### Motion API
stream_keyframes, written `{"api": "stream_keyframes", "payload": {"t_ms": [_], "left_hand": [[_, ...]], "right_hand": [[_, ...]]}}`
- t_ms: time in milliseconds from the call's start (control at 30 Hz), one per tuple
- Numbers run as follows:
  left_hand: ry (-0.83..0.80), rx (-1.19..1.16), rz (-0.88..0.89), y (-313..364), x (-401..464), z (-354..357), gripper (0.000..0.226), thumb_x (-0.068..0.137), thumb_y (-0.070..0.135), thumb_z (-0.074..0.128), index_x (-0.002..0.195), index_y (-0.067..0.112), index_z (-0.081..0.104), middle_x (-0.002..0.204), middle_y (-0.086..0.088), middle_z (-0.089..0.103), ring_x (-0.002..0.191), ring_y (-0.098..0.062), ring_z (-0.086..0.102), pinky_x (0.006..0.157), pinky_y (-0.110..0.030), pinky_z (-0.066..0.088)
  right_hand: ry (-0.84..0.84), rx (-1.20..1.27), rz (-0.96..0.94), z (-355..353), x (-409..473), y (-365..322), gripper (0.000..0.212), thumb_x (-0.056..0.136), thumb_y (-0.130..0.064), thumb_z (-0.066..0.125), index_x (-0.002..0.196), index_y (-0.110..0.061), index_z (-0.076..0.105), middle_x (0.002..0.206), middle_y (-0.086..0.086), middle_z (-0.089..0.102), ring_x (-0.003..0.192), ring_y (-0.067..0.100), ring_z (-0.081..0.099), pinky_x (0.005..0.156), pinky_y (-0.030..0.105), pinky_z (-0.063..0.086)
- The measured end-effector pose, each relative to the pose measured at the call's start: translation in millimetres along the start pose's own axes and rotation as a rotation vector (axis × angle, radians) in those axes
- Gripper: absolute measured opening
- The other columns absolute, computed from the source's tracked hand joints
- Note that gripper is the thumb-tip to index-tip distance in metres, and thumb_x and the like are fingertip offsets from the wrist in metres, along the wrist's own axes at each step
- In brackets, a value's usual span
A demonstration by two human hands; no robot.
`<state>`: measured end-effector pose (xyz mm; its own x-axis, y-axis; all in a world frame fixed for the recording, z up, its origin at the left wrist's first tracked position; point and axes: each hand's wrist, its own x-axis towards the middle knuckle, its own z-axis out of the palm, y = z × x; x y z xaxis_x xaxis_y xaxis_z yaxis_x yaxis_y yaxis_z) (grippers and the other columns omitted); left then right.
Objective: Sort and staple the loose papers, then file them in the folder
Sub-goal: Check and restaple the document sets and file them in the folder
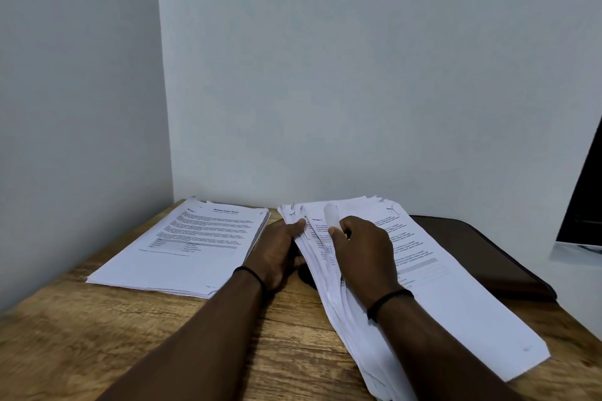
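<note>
On the wood-grain surface (163,329), left hand (277,254) grips the messy white paper stack's (456,303) edge, right hand (365,254) pinches a sheet; I'd lift singly.

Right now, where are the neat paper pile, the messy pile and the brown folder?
Neat paper pile (192,244): head view, middle of its top sheet.
Messy pile (449,299): head view, bare top page.
Brown folder (488,254): head view, its cover.
</note>
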<state>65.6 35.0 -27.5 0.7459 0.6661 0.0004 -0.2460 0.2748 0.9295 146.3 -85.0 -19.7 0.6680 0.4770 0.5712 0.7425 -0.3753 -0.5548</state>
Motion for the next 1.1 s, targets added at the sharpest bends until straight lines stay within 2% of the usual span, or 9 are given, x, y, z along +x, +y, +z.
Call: {"api": "stream_keyframes", "payload": {"t_ms": [100, 200, 333, 433, 567, 633, 767, 900, 1100], "left_hand": [[0.000, -0.012, -0.011, 0.5, -0.1, 0.0, 0.018, 0.102, 0.011, 0.050, 0.104, 0.010, 0.068, 0.098, -0.011, 0.076, 0.094, -0.028, 0.070, 0.077, -0.039, 0.056], [-0.013, -0.014, -0.010, 0.2, 0.1, -0.7, 0.019, 0.101, 0.010, 0.049, 0.106, 0.012, 0.068, 0.100, -0.011, 0.077, 0.097, -0.029, 0.070, 0.083, -0.042, 0.056], [-0.035, -0.018, 0.006, 0.0, -0.5, -0.8, 0.022, 0.101, 0.010, 0.049, 0.113, 0.008, 0.067, 0.096, -0.011, 0.076, 0.086, -0.025, 0.071, 0.071, -0.036, 0.057], [-0.049, -0.008, 0.018, 0.4, -1.7, -0.4, 0.021, 0.101, 0.010, 0.050, 0.113, 0.008, 0.067, 0.093, -0.009, 0.077, 0.078, -0.021, 0.072, 0.064, -0.032, 0.057], [-0.062, -0.014, 0.025, 0.5, -2.6, -0.9, 0.019, 0.102, 0.012, 0.050, 0.111, 0.011, 0.067, 0.098, -0.007, 0.077, 0.084, -0.021, 0.073, 0.067, -0.033, 0.057], [-0.057, -0.013, 0.031, 0.4, -2.5, -1.1, 0.018, 0.103, 0.016, 0.050, 0.109, 0.015, 0.068, 0.097, -0.004, 0.078, 0.085, -0.019, 0.073, 0.070, -0.033, 0.056], [-0.056, -0.010, 0.035, -0.1, -2.2, -1.2, 0.020, 0.104, 0.020, 0.049, 0.110, 0.018, 0.068, 0.096, -0.003, 0.078, 0.086, -0.019, 0.072, 0.073, -0.035, 0.055], [-0.053, 0.007, 0.028, -0.1, -2.8, -1.4, 0.023, 0.105, 0.022, 0.047, 0.115, 0.014, 0.067, 0.102, -0.008, 0.077, 0.090, -0.024, 0.072, 0.077, -0.038, 0.057], [-0.025, 0.016, 0.019, 0.0, -3.3, -0.5, 0.023, 0.104, 0.023, 0.050, 0.116, 0.014, 0.067, 0.102, -0.008, 0.076, 0.094, -0.025, 0.071, 0.071, -0.035, 0.055]], "right_hand": [[0.000, 0.056, 0.002, -1.1, -2.3, -2.0, 0.006, 0.097, -0.019, 0.058, 0.103, -0.019, 0.057, 0.079, -0.003, 0.059, 0.081, 0.022, 0.058, 0.064, 0.030, 0.039], [-0.012, 0.038, -0.033, -3.8, -5.9, -5.1, 0.061, 0.095, -0.008, 0.050, 0.147, -0.036, 0.032, 0.089, -0.002, 0.060, 0.085, 0.021, 0.062, 0.070, 0.029, 0.042], [-0.093, -0.037, -0.118, -4.5, -6.9, -7.6, 0.031, 0.098, -0.025, 0.054, 0.129, -0.026, 0.060, 0.114, 0.000, 0.065, 0.109, 0.019, 0.061, 0.087, 0.027, 0.043], [-0.113, -0.074, -0.131, -2.6, -5.9, -7.2, 0.035, 0.096, -0.036, 0.060, 0.129, -0.023, 0.061, 0.120, -0.003, 0.065, 0.114, 0.016, 0.059, 0.091, 0.027, 0.042], [-0.012, -0.077, -0.111, -6.6, -5.3, -10.1, 0.054, 0.093, -0.007, 0.047, 0.141, -0.030, 0.040, 0.093, 0.000, 0.061, 0.086, 0.023, 0.062, 0.068, 0.031, 0.043], [0.014, -0.055, -0.112, -5.1, -6.0, -8.9, 0.057, 0.091, -0.002, 0.043, 0.139, -0.034, 0.043, 0.093, 0.000, 0.059, 0.083, 0.022, 0.061, 0.068, 0.033, 0.046], [-0.061, -0.050, -0.067, -2.6, -4.1, -5.6, 0.024, 0.096, -0.021, 0.052, 0.115, -0.020, 0.067, 0.112, 0.001, 0.064, 0.104, 0.021, 0.061, 0.084, 0.030, 0.045], [-0.136, -0.104, -0.074, -4.3, -5.2, -8.9, 0.040, 0.091, -0.051, 0.062, 0.110, -0.017, 0.069, 0.110, -0.001, 0.063, 0.106, 0.017, 0.060, 0.086, 0.028, 0.044], [-0.030, -0.118, -0.053, -1.8, -5.2, -9.7, 0.026, 0.092, -0.024, 0.051, 0.070, -0.011, 0.058, 0.075, 0.001, 0.060, 0.072, 0.020, 0.056, 0.063, 0.034, 0.041]]}}
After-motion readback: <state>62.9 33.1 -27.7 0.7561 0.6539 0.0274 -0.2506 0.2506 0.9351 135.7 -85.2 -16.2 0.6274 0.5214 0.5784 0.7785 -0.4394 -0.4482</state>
